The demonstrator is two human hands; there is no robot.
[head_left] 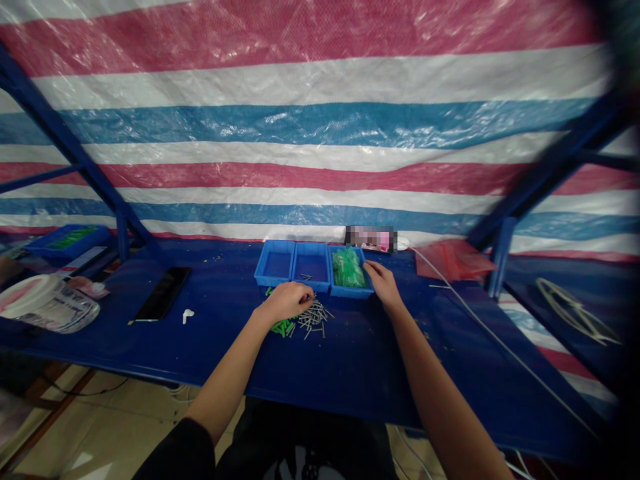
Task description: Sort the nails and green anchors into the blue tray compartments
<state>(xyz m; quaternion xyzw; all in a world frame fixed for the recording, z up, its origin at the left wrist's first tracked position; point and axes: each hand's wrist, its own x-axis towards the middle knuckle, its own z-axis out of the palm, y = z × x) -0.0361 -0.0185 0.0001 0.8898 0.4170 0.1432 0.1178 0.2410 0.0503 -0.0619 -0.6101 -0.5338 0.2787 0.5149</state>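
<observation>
Three small blue bins stand side by side on the blue table. The left bin (pixel 274 281) shows a bare floor, the middle bin (pixel 320 285) has a few screws in it, and the right bin (pixel 353 292) holds clear bags of green pieces (pixel 349 267). My left hand (pixel 286 301) is closed, fingers curled down over a pile of loose screws (pixel 314 319); what it pinches is hidden. Beside that pile lie green plastic wall plugs (pixel 283 327), partly under the hand. My right hand (pixel 383 280) grips the right bin's outer wall with its fingertips.
A phone (pixel 163 295), a small white piece (pixel 187 315) and a white bucket (pixel 50 303) lie to the left. Red plastic bags (pixel 455 260) and a white cable (pixel 475 315) are at right. Blue frame posts flank the table; striped sheeting hangs behind.
</observation>
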